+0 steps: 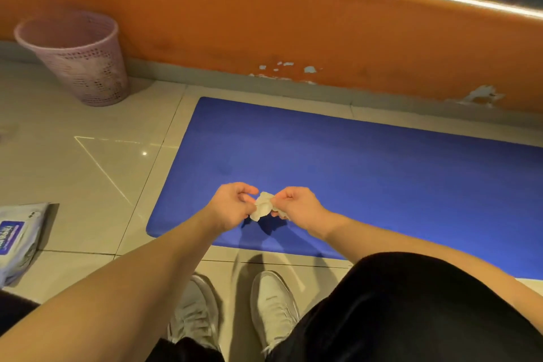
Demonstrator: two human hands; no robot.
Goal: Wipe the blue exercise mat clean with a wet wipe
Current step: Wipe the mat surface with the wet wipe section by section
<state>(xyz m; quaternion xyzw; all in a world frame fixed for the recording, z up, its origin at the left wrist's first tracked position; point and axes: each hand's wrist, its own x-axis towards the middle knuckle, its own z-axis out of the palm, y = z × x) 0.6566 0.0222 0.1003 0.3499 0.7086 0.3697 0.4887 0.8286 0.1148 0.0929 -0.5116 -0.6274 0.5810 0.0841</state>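
1. A knee in black trousers (411,308) fills the lower right, with two white sneakers (271,306) planted on the tiled floor (73,179) just short of the mat's near edge.
2. Both bare forearms reach forward over the sneakers.
3. The left hand (235,204) and right hand (296,204) are close together above the mat's near left corner, each with curled fingers pinching one side of a crumpled white wet wipe (262,206).
4. The wipe hangs between the two hands, lifted clear of the mat, with its shadow below.
5. The blue exercise mat (367,173) lies flat on the floor, parallel to the orange wall (264,23).
6. A pack of wet wipes (16,239) lies on the floor at the left edge.
7. A pink perforated waste basket (76,59) stands against the wall at far left, well apart from the mat.
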